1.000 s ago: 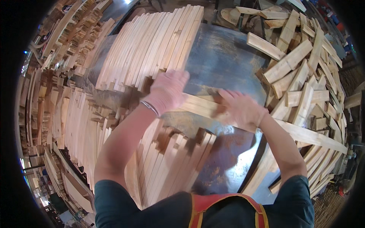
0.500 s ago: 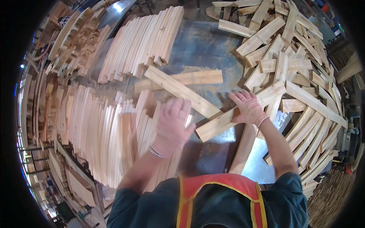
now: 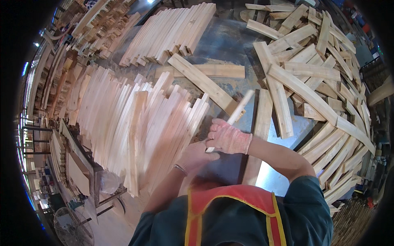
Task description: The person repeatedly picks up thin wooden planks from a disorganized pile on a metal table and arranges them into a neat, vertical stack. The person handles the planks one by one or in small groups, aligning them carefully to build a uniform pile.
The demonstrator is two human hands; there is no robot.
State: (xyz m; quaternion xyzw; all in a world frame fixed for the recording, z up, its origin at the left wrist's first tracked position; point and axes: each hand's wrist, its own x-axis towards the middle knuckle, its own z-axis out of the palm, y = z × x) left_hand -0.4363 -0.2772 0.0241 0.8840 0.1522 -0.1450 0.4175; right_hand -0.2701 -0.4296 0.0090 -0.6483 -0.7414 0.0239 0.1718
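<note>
My right hand (image 3: 230,137), in a pinkish knit glove, is closed around a narrow wooden board (image 3: 241,107) standing on edge and slanting away to the upper right. My left hand (image 3: 196,158), gloved too, closes at the board's near end, its thumb just under it. Left of my hands is a tight row of upright-edged boards (image 3: 111,119); one longer board (image 3: 135,143) lies over its top. Beyond my hands a loose board (image 3: 203,84) crosses another flat board (image 3: 221,71) on the metal table (image 3: 230,45).
A jumbled heap of boards (image 3: 303,88) covers the right side. One board (image 3: 262,123) lies lengthwise right of my hands. A second row (image 3: 168,33) stands at the far left, with more stacks (image 3: 108,30) beyond. A fan (image 3: 72,225) stands low at the left.
The right hand has come left and nearer with the board, turning it from flat onto its edge. My left hand has moved down and right to the board's near end. The view has shifted slightly.
</note>
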